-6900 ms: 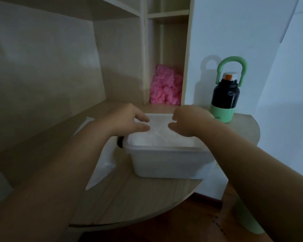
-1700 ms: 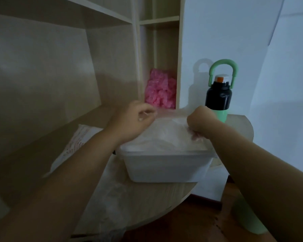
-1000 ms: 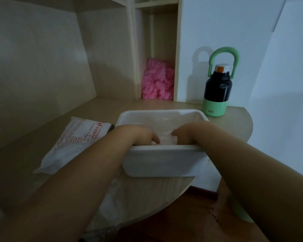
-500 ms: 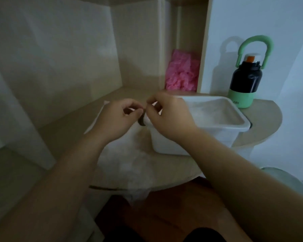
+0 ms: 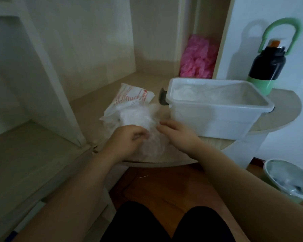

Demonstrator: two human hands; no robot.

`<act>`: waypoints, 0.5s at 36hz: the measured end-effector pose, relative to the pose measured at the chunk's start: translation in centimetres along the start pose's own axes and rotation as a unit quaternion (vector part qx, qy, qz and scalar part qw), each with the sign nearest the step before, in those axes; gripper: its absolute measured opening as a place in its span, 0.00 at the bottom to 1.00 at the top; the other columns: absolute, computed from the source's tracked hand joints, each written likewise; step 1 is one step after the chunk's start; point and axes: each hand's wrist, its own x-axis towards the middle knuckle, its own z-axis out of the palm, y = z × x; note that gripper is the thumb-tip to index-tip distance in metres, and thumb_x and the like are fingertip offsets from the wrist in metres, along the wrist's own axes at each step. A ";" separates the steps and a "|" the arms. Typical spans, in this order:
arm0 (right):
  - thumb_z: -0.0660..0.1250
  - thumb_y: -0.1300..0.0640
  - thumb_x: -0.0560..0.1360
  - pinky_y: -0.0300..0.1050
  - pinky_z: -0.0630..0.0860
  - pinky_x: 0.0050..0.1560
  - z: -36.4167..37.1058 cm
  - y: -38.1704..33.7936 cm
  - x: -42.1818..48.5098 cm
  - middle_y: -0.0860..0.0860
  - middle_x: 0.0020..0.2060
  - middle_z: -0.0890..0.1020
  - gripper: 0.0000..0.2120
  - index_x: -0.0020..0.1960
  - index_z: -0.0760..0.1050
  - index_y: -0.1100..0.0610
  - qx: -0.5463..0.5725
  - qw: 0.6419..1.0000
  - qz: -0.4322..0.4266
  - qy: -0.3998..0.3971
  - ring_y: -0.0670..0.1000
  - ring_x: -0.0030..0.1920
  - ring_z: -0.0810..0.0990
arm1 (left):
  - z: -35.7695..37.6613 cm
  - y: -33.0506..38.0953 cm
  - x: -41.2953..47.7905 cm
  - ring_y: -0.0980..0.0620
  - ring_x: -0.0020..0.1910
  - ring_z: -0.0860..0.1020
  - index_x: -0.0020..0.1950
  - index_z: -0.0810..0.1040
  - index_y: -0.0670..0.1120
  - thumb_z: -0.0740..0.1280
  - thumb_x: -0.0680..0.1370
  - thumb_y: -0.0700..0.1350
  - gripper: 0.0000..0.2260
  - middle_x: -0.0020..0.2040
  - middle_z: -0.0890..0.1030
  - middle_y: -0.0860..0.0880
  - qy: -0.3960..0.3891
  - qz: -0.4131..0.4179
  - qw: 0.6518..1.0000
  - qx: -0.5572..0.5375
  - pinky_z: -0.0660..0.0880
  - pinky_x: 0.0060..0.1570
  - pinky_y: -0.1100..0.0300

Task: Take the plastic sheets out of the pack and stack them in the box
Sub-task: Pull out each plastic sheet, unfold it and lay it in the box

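Beneath hands (image 5: 128,139) (image 5: 177,135), blurred plastic sheets (image 5: 138,116); pack (image 5: 129,96) half-hidden

The box (image 5: 215,119) sits on the right part of the desk (image 5: 143,81) with its top open to a reach from above. Just behind its right end stands a bottle (image 5: 266,67) with a tall loop handle, and behind its left end a pink bundle (image 5: 198,58) fills a narrow cubby. Left of the box, the pack (image 5: 131,96) and loose plastic sheets (image 5: 138,116) cover the desk to its front edge, where the left hand (image 5: 128,140) pinches them and the right hand (image 5: 177,135) rests on them. Bare desk runs behind the pack, and farther left an upright panel (image 5: 47,67) closes that side.
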 end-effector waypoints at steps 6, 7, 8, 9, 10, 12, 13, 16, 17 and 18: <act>0.75 0.43 0.66 0.43 0.65 0.68 -0.9 -2.8 -0.6 0.44 0.71 0.63 0.44 0.75 0.55 0.46 -0.146 0.979 -0.132 -0.052 0.44 0.69 0.63 | -2.4 0.9 2.8 0.52 0.51 0.79 0.42 0.81 0.55 0.63 0.78 0.39 0.13 0.51 0.82 0.52 0.060 -0.064 0.980 -0.178 0.77 0.52 0.50; 0.73 0.46 0.69 0.40 0.66 0.66 -1.0 -3.2 -0.5 0.45 0.70 0.66 0.38 0.74 0.59 0.47 -0.183 0.969 -0.165 -0.003 0.44 0.68 0.65 | -2.8 1.1 3.1 0.51 0.52 0.79 0.42 0.82 0.55 0.64 0.78 0.41 0.11 0.51 0.82 0.53 0.045 -0.057 0.982 -0.173 0.77 0.53 0.50; 0.70 0.48 0.73 0.37 0.68 0.61 -1.0 -3.6 -0.2 0.47 0.65 0.72 0.28 0.70 0.66 0.50 -0.188 0.959 -0.204 0.058 0.45 0.63 0.70 | -3.0 1.3 3.4 0.52 0.52 0.79 0.43 0.82 0.55 0.65 0.78 0.43 0.10 0.50 0.82 0.54 0.037 -0.049 0.985 -0.162 0.76 0.53 0.52; 0.67 0.51 0.76 0.36 0.70 0.54 -1.2 -4.2 0.0 0.47 0.55 0.78 0.17 0.63 0.73 0.53 -0.171 0.949 -0.237 0.116 0.45 0.55 0.75 | -3.2 1.5 3.6 0.53 0.51 0.79 0.42 0.81 0.55 0.66 0.78 0.44 0.08 0.48 0.82 0.56 0.040 -0.044 0.985 -0.163 0.76 0.51 0.56; 0.64 0.53 0.77 0.38 0.70 0.47 -1.4 -4.6 0.3 0.47 0.44 0.79 0.09 0.54 0.77 0.55 -0.140 0.946 -0.244 0.160 0.46 0.46 0.76 | -3.5 1.8 3.9 0.55 0.48 0.79 0.41 0.81 0.54 0.65 0.78 0.45 0.08 0.45 0.82 0.57 0.053 -0.038 0.981 -0.182 0.75 0.47 0.61; 0.62 0.53 0.79 0.44 0.71 0.41 -2.1 -5.4 1.1 0.45 0.31 0.74 0.10 0.41 0.76 0.56 -0.077 0.954 -0.205 0.205 0.48 0.37 0.74 | -3.9 2.6 3.9 0.58 0.44 0.81 0.41 0.81 0.55 0.62 0.80 0.49 0.11 0.40 0.83 0.58 0.079 -0.038 0.962 -0.258 0.75 0.42 0.67; 0.61 0.53 0.79 0.47 0.74 0.42 -2.5 -5.8 1.5 0.45 0.29 0.74 0.13 0.37 0.74 0.55 -0.051 0.959 -0.178 0.212 0.48 0.36 0.75 | -4.0 2.8 4.0 0.58 0.45 0.81 0.41 0.81 0.56 0.60 0.80 0.54 0.13 0.41 0.83 0.58 0.087 -0.034 0.951 -0.293 0.75 0.44 0.67; 0.60 0.53 0.78 0.56 0.79 0.46 -3.6 -7.0 2.1 0.47 0.30 0.78 0.15 0.35 0.75 0.56 0.024 0.969 -0.122 0.213 0.51 0.37 0.79 | -3.8 2.4 3.7 0.56 0.54 0.79 0.48 0.81 0.60 0.65 0.73 0.64 0.12 0.51 0.82 0.57 0.078 0.000 0.942 -0.325 0.75 0.49 0.67; 0.60 0.54 0.78 0.56 0.80 0.46 -4.0 -7.4 2.3 0.48 0.30 0.79 0.14 0.36 0.75 0.57 0.041 0.970 -0.109 0.212 0.51 0.36 0.79 | -3.7 2.2 3.5 0.55 0.56 0.78 0.51 0.79 0.61 0.69 0.69 0.64 0.14 0.54 0.81 0.57 0.067 0.003 0.948 -0.310 0.75 0.50 0.66; 0.60 0.54 0.78 0.54 0.81 0.44 -4.4 -7.7 2.5 0.49 0.31 0.79 0.13 0.37 0.76 0.57 0.052 0.971 -0.096 0.212 0.50 0.36 0.79 | -3.6 1.8 3.6 0.55 0.58 0.78 0.53 0.77 0.64 0.74 0.65 0.64 0.18 0.57 0.80 0.57 0.054 0.006 0.958 -0.283 0.75 0.53 0.63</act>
